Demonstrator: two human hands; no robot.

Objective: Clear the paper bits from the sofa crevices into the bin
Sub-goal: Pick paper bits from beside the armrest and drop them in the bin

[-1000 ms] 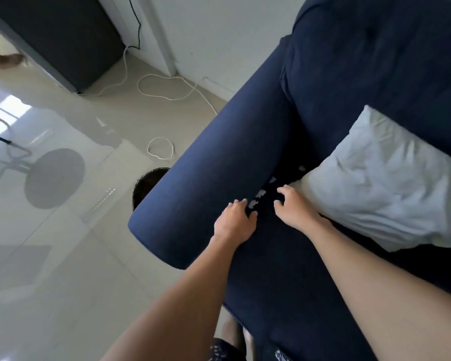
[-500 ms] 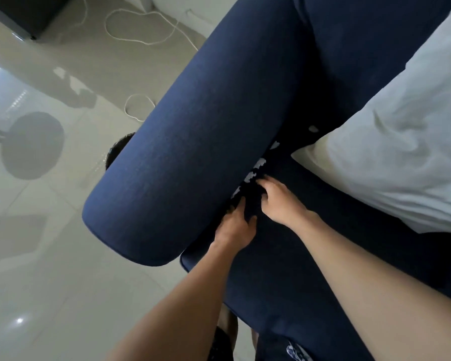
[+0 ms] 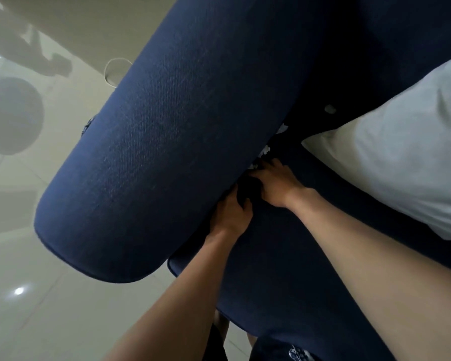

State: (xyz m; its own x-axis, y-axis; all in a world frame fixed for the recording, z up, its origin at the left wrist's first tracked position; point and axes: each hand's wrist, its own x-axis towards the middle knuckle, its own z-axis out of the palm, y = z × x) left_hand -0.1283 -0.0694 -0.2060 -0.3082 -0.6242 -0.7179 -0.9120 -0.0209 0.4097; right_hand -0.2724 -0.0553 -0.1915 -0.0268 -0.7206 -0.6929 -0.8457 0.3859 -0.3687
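Hands (image 3: 255, 194) in crevice, grips unclear | bits (image 3: 264, 151) at 12 o'clock | risk: armrest (image 3: 167, 142) hides bits, some missed

No text, label, brand, number or sign can be read anywhere here; the white pattern on the dark shorts (image 3: 296, 354) at the bottom edge is too blurred to make out.

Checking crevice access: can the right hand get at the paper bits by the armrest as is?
Probably yes. The right hand already sits at the crevice, fingertips beside the paper bits. Nothing covers them; the pillow lies clear, though the armrest overhangs.
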